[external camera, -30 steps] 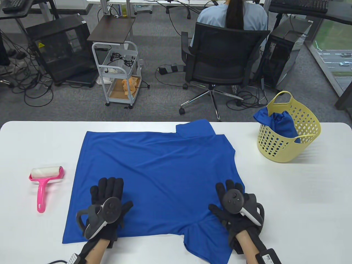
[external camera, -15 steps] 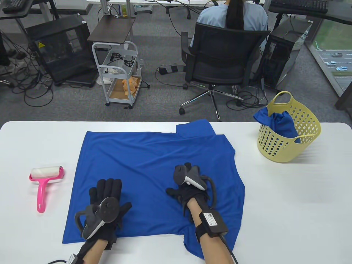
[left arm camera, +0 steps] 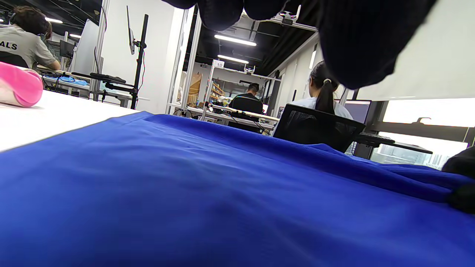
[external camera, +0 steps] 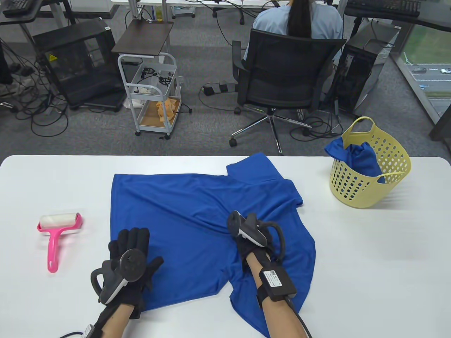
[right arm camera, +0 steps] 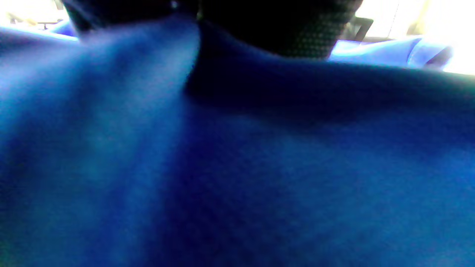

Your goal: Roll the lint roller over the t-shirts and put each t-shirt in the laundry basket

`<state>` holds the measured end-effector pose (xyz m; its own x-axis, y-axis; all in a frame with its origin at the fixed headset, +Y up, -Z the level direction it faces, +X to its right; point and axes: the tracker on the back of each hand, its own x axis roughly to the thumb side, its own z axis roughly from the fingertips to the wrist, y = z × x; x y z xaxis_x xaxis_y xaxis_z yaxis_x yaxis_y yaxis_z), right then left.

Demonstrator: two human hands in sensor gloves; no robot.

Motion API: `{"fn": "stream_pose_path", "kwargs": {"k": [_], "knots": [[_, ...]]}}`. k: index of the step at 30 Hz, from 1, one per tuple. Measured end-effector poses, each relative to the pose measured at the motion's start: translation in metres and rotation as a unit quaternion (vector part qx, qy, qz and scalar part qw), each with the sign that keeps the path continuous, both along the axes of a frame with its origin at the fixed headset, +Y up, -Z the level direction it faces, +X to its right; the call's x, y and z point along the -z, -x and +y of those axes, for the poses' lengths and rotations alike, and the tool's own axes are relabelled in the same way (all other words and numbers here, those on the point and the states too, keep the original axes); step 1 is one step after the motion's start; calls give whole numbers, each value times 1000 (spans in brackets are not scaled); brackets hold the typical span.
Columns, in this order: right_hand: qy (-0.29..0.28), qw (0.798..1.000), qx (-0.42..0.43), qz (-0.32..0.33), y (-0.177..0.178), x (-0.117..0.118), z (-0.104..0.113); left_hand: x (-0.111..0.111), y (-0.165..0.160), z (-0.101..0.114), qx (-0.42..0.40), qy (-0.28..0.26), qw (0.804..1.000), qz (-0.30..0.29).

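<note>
A blue t-shirt [external camera: 183,200] lies spread on the white table [external camera: 370,253], with creases running toward its middle. My left hand [external camera: 130,243] rests flat on the shirt's near left part, fingers straight. My right hand [external camera: 246,244] is at the shirt's middle, palm down, gripping a bunch of the cloth; the tracker hides its fingers. In the right wrist view the fabric [right arm camera: 259,167] rises in a fold up to the dark fingers [right arm camera: 282,33]. A pink lint roller [external camera: 58,225] lies on the table left of the shirt, untouched. The left wrist view looks low across the shirt [left arm camera: 222,193].
A yellow laundry basket [external camera: 387,176] stands at the table's far right with another blue t-shirt [external camera: 359,155] hanging over its rim. Beyond the far edge are an office chair [external camera: 285,70] with a seated person and a white cart [external camera: 151,95].
My right hand moved from the shirt's near right edge to its middle and gathered cloth. The shirt has creased and its left edge has slid right. The left hand drew back slightly.
</note>
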<state>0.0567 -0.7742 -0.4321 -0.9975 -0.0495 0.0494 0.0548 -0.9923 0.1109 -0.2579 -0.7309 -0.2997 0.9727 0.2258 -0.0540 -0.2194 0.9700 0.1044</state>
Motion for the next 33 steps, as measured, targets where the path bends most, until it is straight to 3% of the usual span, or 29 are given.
{"fn": "stream_pose_path", "kwargs": {"k": [2, 4, 5, 7, 9, 11, 13, 15, 16, 18, 20, 26, 28, 31, 33], "knots": [[19, 999, -21, 15, -9, 2, 6, 0, 0, 0, -1, 1, 1000, 0], [-9, 1000, 5, -3, -26, 1, 29, -1, 1, 1, -3, -2, 1000, 1], [-51, 998, 35, -21, -36, 0, 48, -1, 2, 1, -4, -3, 1000, 3], [-82, 993, 78, -36, -53, 3, 86, -2, 4, 2, -10, -4, 1000, 5], [-64, 991, 116, -28, -72, 11, 128, -1, 6, 2, -13, -3, 1000, 4], [-92, 980, 173, -41, -89, 13, 166, 0, 8, 2, -17, 0, 1000, 5], [-132, 965, 221, -48, -108, 15, 201, 0, 9, 1, -21, 2, 1000, 7], [-158, 933, 318, -65, -127, 12, 234, 0, 11, 1, -24, 2, 1000, 9], [-163, 924, 339, -66, -130, 12, 241, 0, 11, 1, -25, 2, 1000, 9], [-195, 885, 416, -75, -149, 9, 271, 1, 13, 0, -31, 4, 999, 10], [-229, 862, 443, -92, -163, 9, 290, 1, 14, -1, -34, 6, 999, 11], [-310, 819, 474, -96, -193, 16, 333, 2, 19, -2, -48, 12, 999, 14], [-322, 811, 484, -64, -199, 17, 339, 2, 20, -1, -55, 12, 998, 13], [-325, 782, 532, -6, -206, 17, 345, 0, 21, 2, -65, 15, 998, 13], [-344, 795, 499, 19, -216, 16, 351, -3, 20, 6, -67, 10, 998, 10]]}}
